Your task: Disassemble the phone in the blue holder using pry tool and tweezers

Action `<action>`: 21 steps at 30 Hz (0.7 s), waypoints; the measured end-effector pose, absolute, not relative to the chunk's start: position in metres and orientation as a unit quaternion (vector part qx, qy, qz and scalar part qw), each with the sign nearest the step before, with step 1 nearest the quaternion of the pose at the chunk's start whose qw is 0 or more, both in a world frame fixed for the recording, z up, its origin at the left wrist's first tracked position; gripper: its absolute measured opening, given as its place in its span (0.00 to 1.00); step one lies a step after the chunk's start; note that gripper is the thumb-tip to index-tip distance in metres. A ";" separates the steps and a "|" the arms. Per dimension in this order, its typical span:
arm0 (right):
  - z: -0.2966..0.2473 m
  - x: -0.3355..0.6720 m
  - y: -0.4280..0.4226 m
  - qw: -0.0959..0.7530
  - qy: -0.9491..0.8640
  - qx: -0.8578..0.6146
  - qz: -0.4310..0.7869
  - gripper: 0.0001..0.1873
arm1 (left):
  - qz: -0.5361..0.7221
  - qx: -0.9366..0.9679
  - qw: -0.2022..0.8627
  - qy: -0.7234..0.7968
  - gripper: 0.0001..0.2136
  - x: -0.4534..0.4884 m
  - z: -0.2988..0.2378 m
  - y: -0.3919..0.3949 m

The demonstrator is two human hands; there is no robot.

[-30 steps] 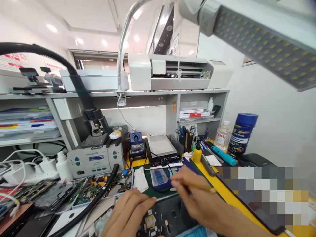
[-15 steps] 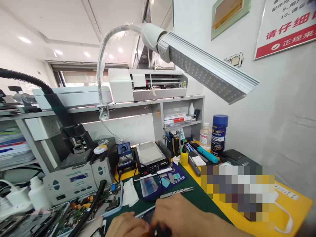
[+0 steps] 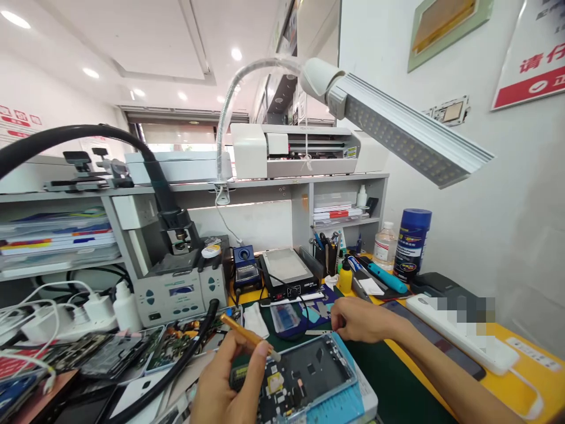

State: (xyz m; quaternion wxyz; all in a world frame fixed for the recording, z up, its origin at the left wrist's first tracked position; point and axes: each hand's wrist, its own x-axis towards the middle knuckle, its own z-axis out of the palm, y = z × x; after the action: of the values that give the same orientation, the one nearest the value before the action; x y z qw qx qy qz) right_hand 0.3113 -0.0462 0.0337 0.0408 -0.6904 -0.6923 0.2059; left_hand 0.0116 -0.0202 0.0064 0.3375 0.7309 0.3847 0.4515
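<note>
Here's the left hand (image 3: 233, 380), pinching a slim golden-handled tool (image 3: 243, 331) between thumb and fingers, its tip right by the edge of the opened phone (image 3: 315, 365). That phone lies on a blue pad (image 3: 324, 405) at the near side of the worktop (image 3: 551, 386), its inside facing up. Beyond it, the right hand (image 3: 359, 318), fingers curled, is at the silver tweezers (image 3: 316, 333) on the green mat (image 3: 397, 383); whether it grips them, I can't tell.
</note>
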 end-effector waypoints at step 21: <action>0.050 0.342 -0.055 0.413 -0.635 -0.551 0.350 0.15 | 0.438 0.743 0.391 0.321 0.15 0.014 0.018 -0.032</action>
State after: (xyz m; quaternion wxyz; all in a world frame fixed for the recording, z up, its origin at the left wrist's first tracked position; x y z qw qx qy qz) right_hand 0.3421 -0.0555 0.0503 0.4133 -0.5513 -0.6347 0.3500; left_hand 0.0136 -0.0322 0.0181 0.3911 0.7431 0.3209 0.4380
